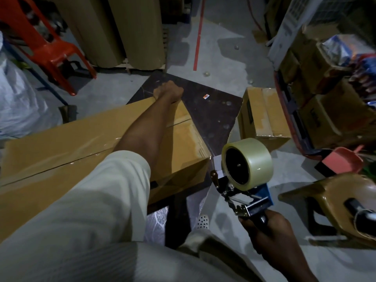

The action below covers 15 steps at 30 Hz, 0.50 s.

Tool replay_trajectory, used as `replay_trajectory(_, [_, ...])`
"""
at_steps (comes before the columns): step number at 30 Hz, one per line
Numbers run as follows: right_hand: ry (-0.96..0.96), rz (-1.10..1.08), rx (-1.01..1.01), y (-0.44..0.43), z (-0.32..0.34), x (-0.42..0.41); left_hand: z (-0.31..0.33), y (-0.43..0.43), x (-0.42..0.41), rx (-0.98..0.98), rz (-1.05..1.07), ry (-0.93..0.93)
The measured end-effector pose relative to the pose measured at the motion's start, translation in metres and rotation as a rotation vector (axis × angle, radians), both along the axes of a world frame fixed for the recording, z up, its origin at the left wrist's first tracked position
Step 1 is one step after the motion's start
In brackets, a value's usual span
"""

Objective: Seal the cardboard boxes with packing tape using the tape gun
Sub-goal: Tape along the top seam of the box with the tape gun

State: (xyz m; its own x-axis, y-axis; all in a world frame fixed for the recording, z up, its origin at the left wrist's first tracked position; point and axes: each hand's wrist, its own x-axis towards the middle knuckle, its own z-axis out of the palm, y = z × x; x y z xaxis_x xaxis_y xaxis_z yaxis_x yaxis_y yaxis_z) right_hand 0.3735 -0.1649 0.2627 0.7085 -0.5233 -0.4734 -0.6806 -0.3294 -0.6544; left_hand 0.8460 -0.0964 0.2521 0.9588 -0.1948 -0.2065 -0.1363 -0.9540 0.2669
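A long cardboard box (67, 143) lies on a dark table (213, 110), with shiny clear tape along its top seam. My left hand (168, 91) reaches across the box and grips its far corner edge, fingers curled over it. To the right of the box, off the table's edge, my right hand (264, 224) grips the handle of a blue tape gun (247, 180). The gun carries a roll of clear tape and is held in the air, apart from the box.
A taped smaller box (262, 117) stands on the floor to the right of the table. A red plastic chair (46, 43) and tall brown rolls (126, 29) stand at the back. Stacked boxes (329, 102) and a tan stool (333, 202) crowd the right side.
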Motion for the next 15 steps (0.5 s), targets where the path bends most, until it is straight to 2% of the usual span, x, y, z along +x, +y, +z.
replay_trajectory(5, [0.029,0.017,0.01,0.004,-0.004,0.0,-0.002,0.002,-0.001,-0.009,-0.008,-0.007])
replay_trajectory(10, [0.083,-0.121,0.265,0.016,-0.005,0.014,-0.001,0.003,-0.006,-0.006,-0.007,-0.02])
replay_trajectory(15, [0.039,-0.063,0.149,0.021,-0.005,0.02,-0.001,0.006,-0.012,-0.005,-0.012,-0.033])
